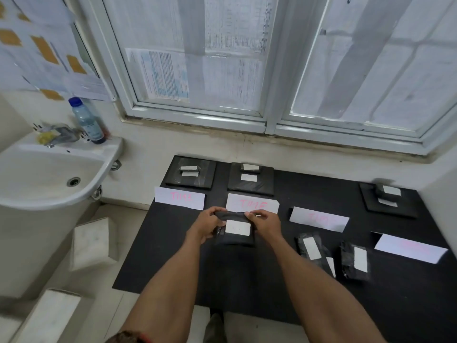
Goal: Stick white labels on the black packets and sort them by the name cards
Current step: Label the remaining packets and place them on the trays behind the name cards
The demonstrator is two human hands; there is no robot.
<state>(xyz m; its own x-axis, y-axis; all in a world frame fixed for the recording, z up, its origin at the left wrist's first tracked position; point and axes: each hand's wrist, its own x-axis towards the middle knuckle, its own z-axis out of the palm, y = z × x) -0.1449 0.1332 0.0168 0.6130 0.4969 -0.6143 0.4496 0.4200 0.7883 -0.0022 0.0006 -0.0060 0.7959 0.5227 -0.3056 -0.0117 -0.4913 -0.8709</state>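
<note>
Packet (235,231), white label up, clamped between your left hand (210,225) and right hand (265,224); name card (252,204) just beyond your fingers.

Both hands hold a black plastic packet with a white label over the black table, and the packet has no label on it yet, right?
Not quite. In the head view both hands, left hand and right hand, hold the black plastic packet, but a white rectangular label is already on it.

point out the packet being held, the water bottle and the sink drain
held packet (238,228): head view, on its white label
water bottle (86,121): head view, on the clear body below the blue cap
sink drain (73,181): head view, on the metal ring in the basin
</note>
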